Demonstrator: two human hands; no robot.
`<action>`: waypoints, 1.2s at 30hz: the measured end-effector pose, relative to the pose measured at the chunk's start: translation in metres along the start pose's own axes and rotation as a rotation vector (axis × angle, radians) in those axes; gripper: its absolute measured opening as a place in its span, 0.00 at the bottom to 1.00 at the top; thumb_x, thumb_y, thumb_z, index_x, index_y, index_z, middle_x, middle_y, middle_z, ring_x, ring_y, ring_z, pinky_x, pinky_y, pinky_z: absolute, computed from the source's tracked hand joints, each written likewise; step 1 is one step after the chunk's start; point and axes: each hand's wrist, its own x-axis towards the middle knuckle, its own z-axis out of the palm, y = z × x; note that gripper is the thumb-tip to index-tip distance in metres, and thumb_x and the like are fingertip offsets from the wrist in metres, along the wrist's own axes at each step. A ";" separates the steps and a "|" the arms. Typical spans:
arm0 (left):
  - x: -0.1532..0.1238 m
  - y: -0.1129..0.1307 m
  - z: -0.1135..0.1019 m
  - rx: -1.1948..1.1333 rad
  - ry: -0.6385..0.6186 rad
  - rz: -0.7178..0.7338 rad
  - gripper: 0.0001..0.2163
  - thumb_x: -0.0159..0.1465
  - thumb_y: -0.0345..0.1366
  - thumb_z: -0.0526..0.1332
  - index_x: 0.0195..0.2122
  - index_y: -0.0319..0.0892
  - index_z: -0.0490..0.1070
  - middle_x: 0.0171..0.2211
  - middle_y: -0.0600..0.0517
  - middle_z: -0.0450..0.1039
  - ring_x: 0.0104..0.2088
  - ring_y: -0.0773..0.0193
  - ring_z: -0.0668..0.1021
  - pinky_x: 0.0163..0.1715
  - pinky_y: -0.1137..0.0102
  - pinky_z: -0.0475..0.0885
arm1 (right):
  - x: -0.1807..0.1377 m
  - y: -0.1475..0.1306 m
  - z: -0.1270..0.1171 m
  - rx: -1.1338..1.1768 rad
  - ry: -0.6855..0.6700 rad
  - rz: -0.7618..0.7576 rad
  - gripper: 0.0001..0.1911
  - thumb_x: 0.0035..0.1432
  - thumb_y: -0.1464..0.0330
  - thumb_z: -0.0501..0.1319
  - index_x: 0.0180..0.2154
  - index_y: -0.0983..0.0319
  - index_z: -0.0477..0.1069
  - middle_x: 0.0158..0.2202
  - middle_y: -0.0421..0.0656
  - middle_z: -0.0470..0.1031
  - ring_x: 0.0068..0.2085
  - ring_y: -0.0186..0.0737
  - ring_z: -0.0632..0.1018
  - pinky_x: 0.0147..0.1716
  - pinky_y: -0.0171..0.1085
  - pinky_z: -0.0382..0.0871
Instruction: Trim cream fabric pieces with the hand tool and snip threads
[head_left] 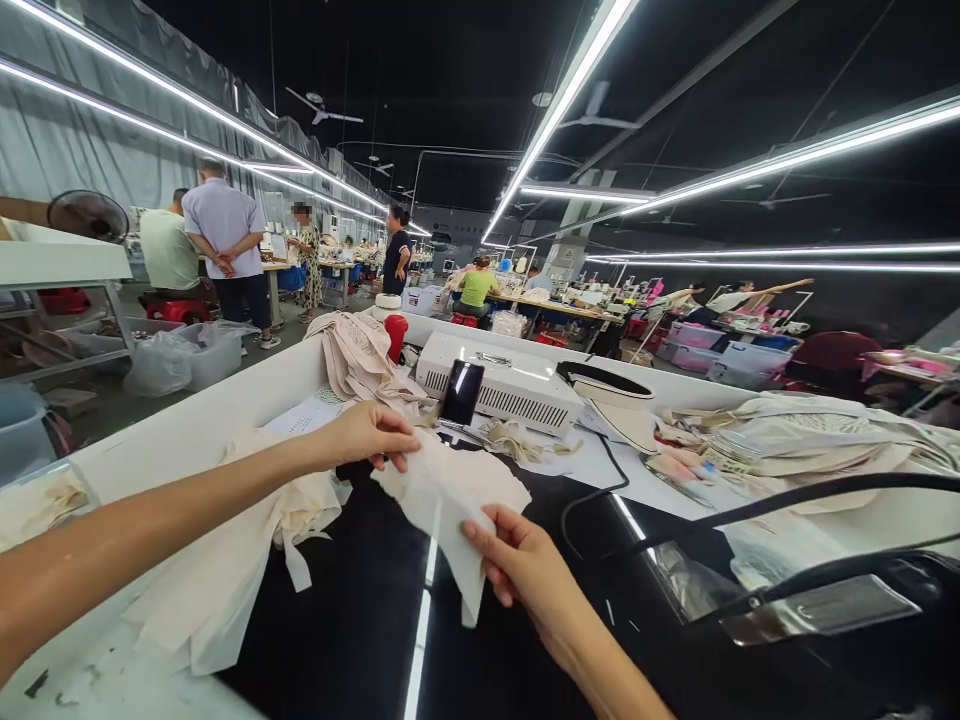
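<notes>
Both of my hands hold one cream fabric piece [450, 482] above a glossy black work surface [337, 620]. My left hand [377, 436] pinches its upper left corner between thumb and fingers. Lower down on the right side, my right hand [514, 552] grips the piece with the thumb on top. A narrow end of the cloth hangs below that hand. Left of the black surface lies a loose pile of cream fabric pieces [217, 570], partly behind my left forearm. A dark phone [461, 392] leans against a white vented box [502, 375] just beyond the cloth.
Folded pinkish fabric [356, 360] and a red object [396, 337] stand at the back left. A sun visor [619, 405] and stacked cream pieces [817, 435] lie at right. Black cables [787, 495] and a metal-plated tool [825, 608] occupy the right front. Several people work beyond.
</notes>
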 end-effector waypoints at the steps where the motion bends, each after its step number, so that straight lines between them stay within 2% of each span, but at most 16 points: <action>1: 0.010 -0.001 -0.004 0.023 0.046 0.046 0.14 0.60 0.47 0.68 0.35 0.38 0.78 0.28 0.50 0.79 0.31 0.62 0.81 0.27 0.75 0.71 | 0.011 -0.002 -0.006 -0.032 0.076 -0.051 0.23 0.53 0.49 0.69 0.35 0.62 0.71 0.21 0.35 0.68 0.19 0.29 0.66 0.19 0.30 0.64; 3: 0.028 -0.004 -0.009 0.084 0.135 0.142 0.11 0.63 0.43 0.65 0.37 0.39 0.79 0.34 0.49 0.80 0.38 0.61 0.81 0.37 0.72 0.74 | 0.035 -0.004 -0.018 -0.109 0.236 -0.169 0.21 0.56 0.51 0.67 0.39 0.61 0.72 0.30 0.40 0.75 0.29 0.37 0.76 0.31 0.37 0.74; 6: 0.044 -0.015 -0.010 0.208 0.202 0.241 0.09 0.65 0.38 0.64 0.38 0.39 0.80 0.40 0.49 0.81 0.44 0.59 0.80 0.47 0.70 0.71 | 0.071 -0.002 -0.035 -0.277 0.404 -0.322 0.15 0.62 0.55 0.64 0.40 0.61 0.72 0.38 0.44 0.77 0.40 0.44 0.79 0.46 0.46 0.74; 8: 0.045 -0.027 -0.008 0.297 0.181 0.264 0.08 0.64 0.36 0.63 0.37 0.40 0.81 0.39 0.50 0.82 0.43 0.59 0.80 0.47 0.69 0.71 | 0.088 0.007 -0.042 -0.401 0.440 -0.394 0.13 0.65 0.58 0.63 0.39 0.62 0.73 0.41 0.44 0.77 0.44 0.45 0.79 0.49 0.48 0.73; 11: 0.039 -0.050 -0.002 0.416 0.094 0.274 0.07 0.65 0.34 0.63 0.36 0.41 0.82 0.39 0.51 0.83 0.42 0.59 0.80 0.47 0.70 0.71 | 0.099 0.026 -0.044 -0.583 0.408 -0.447 0.12 0.68 0.60 0.64 0.39 0.64 0.74 0.41 0.43 0.77 0.44 0.43 0.79 0.49 0.48 0.74; 15: 0.031 -0.069 0.002 0.535 0.020 0.295 0.08 0.67 0.33 0.62 0.41 0.43 0.82 0.46 0.50 0.83 0.48 0.58 0.81 0.52 0.69 0.70 | 0.094 0.043 -0.039 -0.796 0.338 -0.470 0.08 0.69 0.65 0.63 0.41 0.64 0.75 0.43 0.43 0.78 0.45 0.42 0.80 0.49 0.47 0.75; 19: 0.029 -0.072 0.002 0.639 0.005 0.322 0.09 0.68 0.32 0.61 0.44 0.43 0.81 0.49 0.48 0.82 0.51 0.56 0.81 0.55 0.66 0.70 | 0.085 0.040 -0.033 -0.993 0.306 -0.473 0.04 0.69 0.73 0.61 0.43 0.63 0.75 0.46 0.43 0.79 0.48 0.43 0.79 0.51 0.47 0.73; 25: 0.023 -0.070 0.004 0.744 0.038 0.326 0.16 0.65 0.25 0.56 0.48 0.44 0.80 0.50 0.49 0.81 0.52 0.55 0.80 0.57 0.64 0.71 | 0.071 0.030 -0.020 -1.241 0.393 -0.417 0.18 0.64 0.82 0.55 0.47 0.62 0.78 0.47 0.50 0.80 0.47 0.50 0.76 0.44 0.44 0.68; 29: 0.020 -0.060 0.002 0.783 0.075 0.268 0.20 0.64 0.23 0.54 0.50 0.43 0.80 0.53 0.48 0.80 0.55 0.53 0.79 0.58 0.63 0.70 | 0.063 0.027 -0.011 -1.299 0.373 -0.425 0.24 0.61 0.84 0.52 0.49 0.61 0.79 0.48 0.51 0.80 0.46 0.54 0.76 0.43 0.46 0.68; 33: 0.004 -0.040 -0.019 0.811 0.079 0.176 0.18 0.64 0.25 0.55 0.49 0.46 0.81 0.52 0.52 0.80 0.53 0.57 0.79 0.56 0.69 0.70 | 0.052 0.023 -0.004 -1.254 0.310 -0.493 0.25 0.60 0.84 0.51 0.52 0.64 0.78 0.49 0.54 0.80 0.48 0.57 0.77 0.48 0.50 0.71; 36: -0.025 -0.029 -0.047 0.841 0.169 0.065 0.16 0.68 0.32 0.55 0.49 0.44 0.80 0.50 0.51 0.81 0.49 0.57 0.80 0.50 0.70 0.70 | 0.035 0.024 0.001 -1.181 0.218 -0.583 0.24 0.62 0.81 0.51 0.51 0.62 0.78 0.50 0.50 0.79 0.48 0.53 0.78 0.50 0.50 0.74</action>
